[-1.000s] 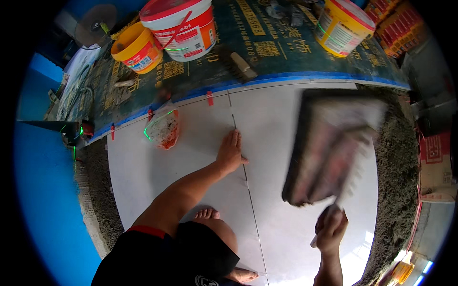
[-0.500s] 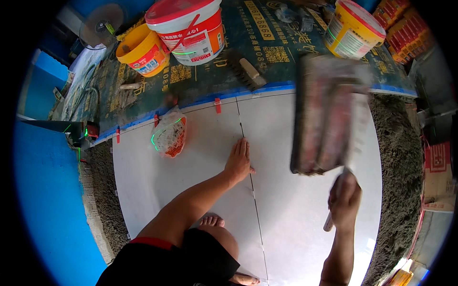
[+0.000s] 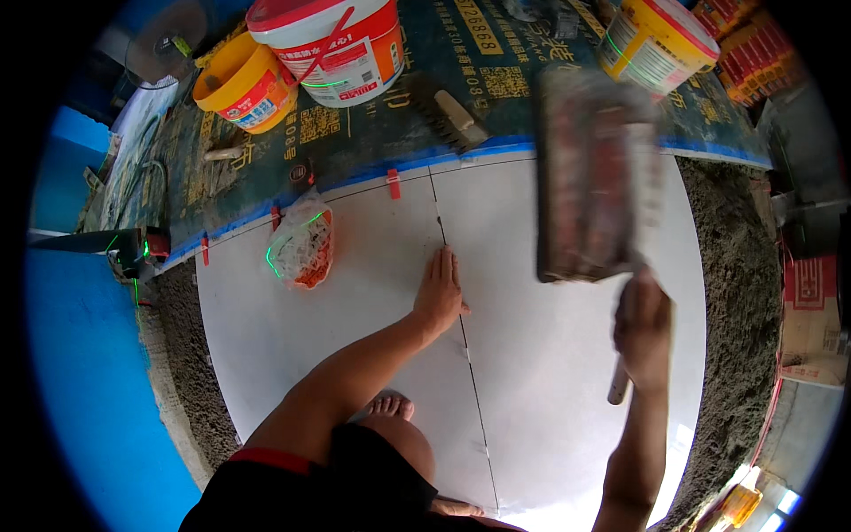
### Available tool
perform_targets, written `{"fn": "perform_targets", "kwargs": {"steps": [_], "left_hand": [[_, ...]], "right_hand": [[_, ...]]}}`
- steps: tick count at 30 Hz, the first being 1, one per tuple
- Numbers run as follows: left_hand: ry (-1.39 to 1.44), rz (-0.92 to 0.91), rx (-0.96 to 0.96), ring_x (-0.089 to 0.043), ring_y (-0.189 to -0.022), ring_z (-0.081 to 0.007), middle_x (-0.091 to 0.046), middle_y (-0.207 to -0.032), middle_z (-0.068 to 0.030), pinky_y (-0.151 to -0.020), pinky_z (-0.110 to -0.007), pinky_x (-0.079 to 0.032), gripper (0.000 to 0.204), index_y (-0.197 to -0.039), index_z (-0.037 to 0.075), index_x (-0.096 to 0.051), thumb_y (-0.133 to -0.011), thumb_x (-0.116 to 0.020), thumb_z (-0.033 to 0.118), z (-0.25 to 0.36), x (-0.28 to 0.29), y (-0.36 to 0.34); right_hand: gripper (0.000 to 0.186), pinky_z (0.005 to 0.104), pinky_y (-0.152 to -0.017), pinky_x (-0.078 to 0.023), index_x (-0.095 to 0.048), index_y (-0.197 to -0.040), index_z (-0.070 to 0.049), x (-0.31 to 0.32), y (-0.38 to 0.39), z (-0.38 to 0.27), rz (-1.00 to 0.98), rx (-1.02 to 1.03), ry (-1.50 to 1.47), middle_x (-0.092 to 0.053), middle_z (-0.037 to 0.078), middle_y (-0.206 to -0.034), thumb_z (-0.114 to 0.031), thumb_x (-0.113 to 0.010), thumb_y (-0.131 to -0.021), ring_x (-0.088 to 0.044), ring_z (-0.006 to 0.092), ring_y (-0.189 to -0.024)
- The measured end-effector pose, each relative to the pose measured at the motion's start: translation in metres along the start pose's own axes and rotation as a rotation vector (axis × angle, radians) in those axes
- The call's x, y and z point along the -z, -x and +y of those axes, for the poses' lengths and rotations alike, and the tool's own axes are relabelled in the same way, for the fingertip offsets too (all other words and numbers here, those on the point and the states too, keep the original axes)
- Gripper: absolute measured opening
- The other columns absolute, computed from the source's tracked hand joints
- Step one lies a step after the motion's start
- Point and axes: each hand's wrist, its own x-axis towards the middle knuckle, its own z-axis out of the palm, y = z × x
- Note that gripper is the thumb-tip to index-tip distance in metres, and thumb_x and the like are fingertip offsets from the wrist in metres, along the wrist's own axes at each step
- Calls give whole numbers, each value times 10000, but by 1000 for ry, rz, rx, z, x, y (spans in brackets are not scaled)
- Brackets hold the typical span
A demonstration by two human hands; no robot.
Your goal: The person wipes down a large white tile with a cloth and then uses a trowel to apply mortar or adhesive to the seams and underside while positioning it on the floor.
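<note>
My left hand [image 3: 440, 288] lies flat on the pale floor tiles [image 3: 567, 372], fingers stretched along the dark joint between two of them. In my right hand [image 3: 643, 328] is the handle of a mallet-like tool [image 3: 585, 177] with a broad rectangular head, reddish and dark-edged. Motion blurs it, and its exact kind is hard to make out. The head hangs above the right tile, apart from it. Left of my left hand, a clear plastic bag [image 3: 306, 244] with orange and white small pieces rests on the left tile. Red wedges [image 3: 394, 184] stick out along the far edge.
A notched trowel [image 3: 448, 115] lies on the printed green sheet [image 3: 355, 146] beyond the tiles. A yellow bucket [image 3: 244, 84], a white-and-red bucket [image 3: 332, 53] and a yellow tub [image 3: 656, 44] stand there. Rough mortar [image 3: 731, 293] borders the tiles; a blue wall [image 3: 97, 372] is at left.
My right hand and the mallet-like tool have moved up and away in the picture. My left hand stays on the joint, while the whole view has shifted slightly.
</note>
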Motion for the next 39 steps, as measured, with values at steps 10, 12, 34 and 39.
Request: {"fn": "perform_targets", "kwargs": {"steps": [10, 12, 34, 39], "left_hand": [[-75, -207, 59, -184, -1400, -405, -173, -1498, -293, -1153, -466, -156, 996, -1406, -147, -227, -804, -634, 535, 25, 34, -24], [-119, -203, 32, -188, -1398, -410, -180, -1497, -295, -1151, -471, -158, 990, -1406, -146, -232, -810, -624, 540, 18, 18, -10], [3, -172, -61, -503, -1154, -351, -558, -1171, -229, -936, -461, -411, 456, -1101, -29, -602, -780, -656, 290, -5, 56, -55], [214, 466, -154, -618, -857, -329, -644, -866, -121, -706, -445, -505, 73, -790, 83, -640, -750, -583, 62, -60, 71, -150]], "right_hand": [[501, 401, -447, -433, -526, -845, -11, -58, -80, 149, -88, -367, 334, -515, 110, -528, -477, -395, -972, -477, 228, -420], [477, 321, -384, -376, -497, -773, -62, -53, -70, 79, -184, -429, 116, -450, 27, -506, -489, -410, -967, -428, 149, -396], [605, 528, -889, -427, -500, -1235, -6, -63, -45, 173, -24, -292, 458, -582, 335, -1071, -522, -340, -962, -531, 512, -1031], [611, 465, -541, -419, -600, -775, 25, -36, 60, 257, 130, -449, 289, -563, 190, -606, -503, -370, -979, -553, 330, -568]]}}
